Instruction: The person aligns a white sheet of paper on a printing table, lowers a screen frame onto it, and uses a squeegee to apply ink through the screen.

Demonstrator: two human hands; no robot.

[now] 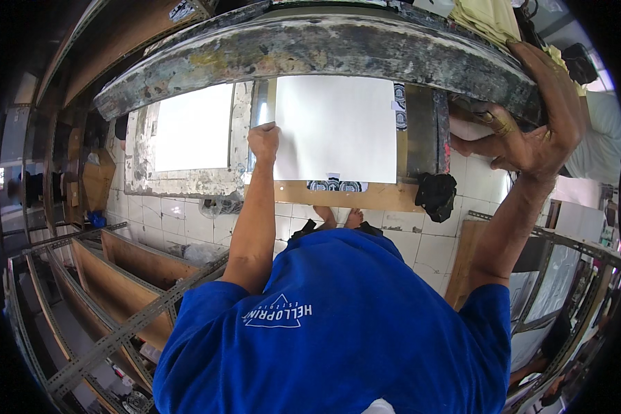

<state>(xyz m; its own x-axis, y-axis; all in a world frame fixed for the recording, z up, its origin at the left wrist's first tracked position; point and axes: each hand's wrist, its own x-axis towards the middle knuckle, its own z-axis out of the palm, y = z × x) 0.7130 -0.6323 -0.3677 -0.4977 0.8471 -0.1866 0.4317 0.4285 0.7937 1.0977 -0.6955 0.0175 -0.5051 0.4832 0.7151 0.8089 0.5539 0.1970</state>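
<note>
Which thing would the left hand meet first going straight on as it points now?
Likely the paint-stained beam beyond the white sheet, though depth is unclear: the left hand might pass beneath it.

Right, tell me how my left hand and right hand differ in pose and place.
Your left hand is curled into a fist; your right hand is spread, with fingers extended. The left hand is at the left edge of the white sheet, while the right hand is at the right end of the paint-stained beam. Both are bare.
</note>
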